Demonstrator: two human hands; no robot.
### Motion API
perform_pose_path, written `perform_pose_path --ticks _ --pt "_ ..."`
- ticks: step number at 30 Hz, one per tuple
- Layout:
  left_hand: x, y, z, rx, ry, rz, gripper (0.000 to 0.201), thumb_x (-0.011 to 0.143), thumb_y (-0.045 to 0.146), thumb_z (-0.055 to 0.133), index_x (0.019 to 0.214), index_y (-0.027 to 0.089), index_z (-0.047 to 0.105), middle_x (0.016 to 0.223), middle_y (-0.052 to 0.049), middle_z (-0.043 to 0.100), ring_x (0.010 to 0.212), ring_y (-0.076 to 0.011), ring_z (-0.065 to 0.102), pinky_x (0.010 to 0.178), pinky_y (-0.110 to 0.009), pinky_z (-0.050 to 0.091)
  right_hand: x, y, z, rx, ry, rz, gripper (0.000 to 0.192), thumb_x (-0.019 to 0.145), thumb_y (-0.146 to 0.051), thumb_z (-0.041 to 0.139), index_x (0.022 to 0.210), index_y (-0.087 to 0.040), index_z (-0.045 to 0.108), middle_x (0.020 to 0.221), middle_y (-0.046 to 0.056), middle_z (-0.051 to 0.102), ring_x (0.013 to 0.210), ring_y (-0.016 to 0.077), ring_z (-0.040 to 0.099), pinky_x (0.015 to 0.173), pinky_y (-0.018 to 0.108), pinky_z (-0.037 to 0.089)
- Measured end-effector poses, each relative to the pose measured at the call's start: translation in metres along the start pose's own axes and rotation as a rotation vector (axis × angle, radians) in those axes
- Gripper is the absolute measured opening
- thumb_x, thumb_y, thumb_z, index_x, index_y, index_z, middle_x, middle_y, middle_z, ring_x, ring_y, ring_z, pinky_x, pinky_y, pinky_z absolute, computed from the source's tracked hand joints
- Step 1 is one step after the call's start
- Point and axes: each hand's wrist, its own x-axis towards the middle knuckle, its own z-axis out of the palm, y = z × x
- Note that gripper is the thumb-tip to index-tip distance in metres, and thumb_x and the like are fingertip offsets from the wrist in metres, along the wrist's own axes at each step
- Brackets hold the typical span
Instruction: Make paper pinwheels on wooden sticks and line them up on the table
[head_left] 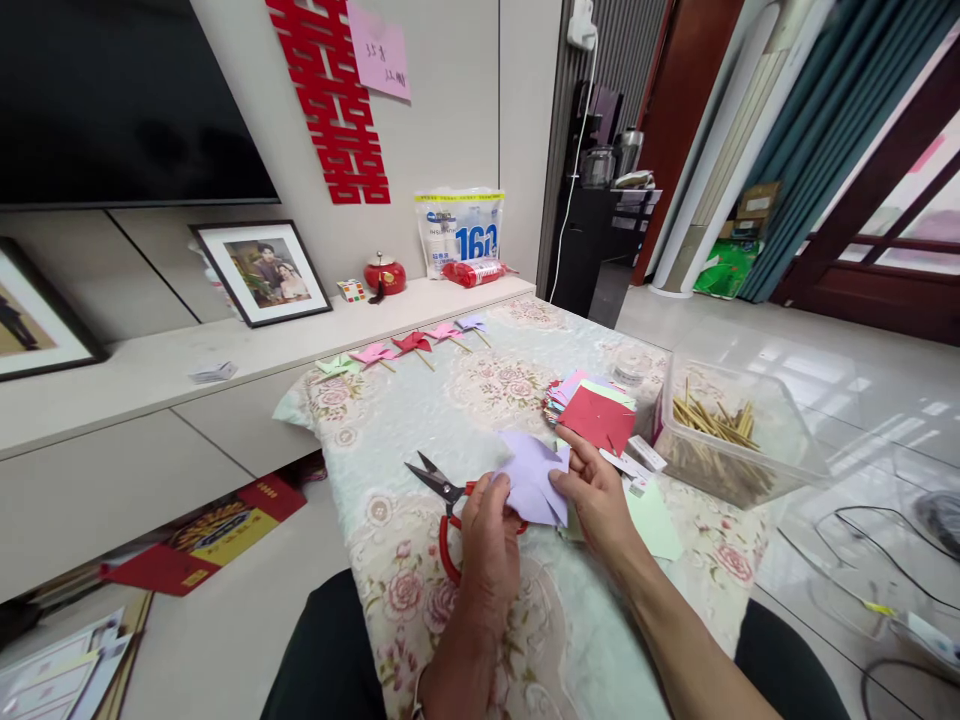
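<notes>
Your left hand (491, 530) and right hand (596, 495) both pinch the lilac paper (531, 478) above the counter (420, 420), red-handled scissors (442, 500) lying just beside your left

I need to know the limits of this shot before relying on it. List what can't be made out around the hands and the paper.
- Head view: lower handle of the red scissors, covered by the left hand.
- Lower edge of the lilac paper, hidden by both hands; right hand covers its corner.
- Writing on the pink note: too small to read.
- Paper stack: sheet count hidden by the top red sheet.
</notes>
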Motion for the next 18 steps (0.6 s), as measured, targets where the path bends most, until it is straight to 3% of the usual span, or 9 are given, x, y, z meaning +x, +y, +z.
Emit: perform_pose_path --ticks 3,9,15,18 --pt "-0.001 0.002 -0.001 0.028 0.030 0.010 0.010 0.077 0.031 0.066 0.077 0.021 0.065 0.073 -0.002 0.068 0.069 -0.0188 0.064 0.064 -0.029 0.053 0.001 -0.001 -0.003 -0.023 0.010 -0.006 0.067 0.063 -0.024 0.078 0.128 -0.020 0.061 0.089 0.000 0.067 0.065 0.0140 0.056 0.058 0.026 0.041" --pt "-0.010 0.013 0.008 0.092 -0.031 -0.059 0.012 0.069 0.030 0.069 0.077 0.021 0.072 0.070 -0.005 0.071 0.075 -0.0251 0.069 0.063 -0.031 0.055 0.002 -0.001 -0.006 -0.023 -0.002 -0.075 0.064 0.069 -0.028 0.078 0.129 -0.020 0.060 0.075 -0.004 0.062 0.064 0.0142 0.056 0.058 0.025 0.042" --pt "-0.006 0.008 0.007 0.078 -0.036 -0.019 0.016 0.069 0.032 0.072 0.077 0.018 0.071 0.071 -0.004 0.073 0.070 -0.0217 0.069 0.064 -0.029 0.054 0.001 0.000 -0.005 0.012 -0.066 -0.048 0.070 0.071 -0.031 0.078 0.136 -0.020 0.055 0.077 -0.003 0.063 0.070 0.0170 0.061 0.062 0.028 0.047" --pt "-0.003 0.005 0.004 0.120 0.010 0.036 0.024 0.071 0.034 0.071 0.089 0.017 0.071 0.079 -0.005 0.075 0.075 -0.0217 0.070 0.068 -0.029 0.054 0.001 0.000 -0.006 -0.098 0.006 -0.190 0.065 0.073 -0.030 0.075 0.135 -0.020 0.057 0.079 -0.001 0.064 0.070 0.0161 0.060 0.062 0.027 0.048"
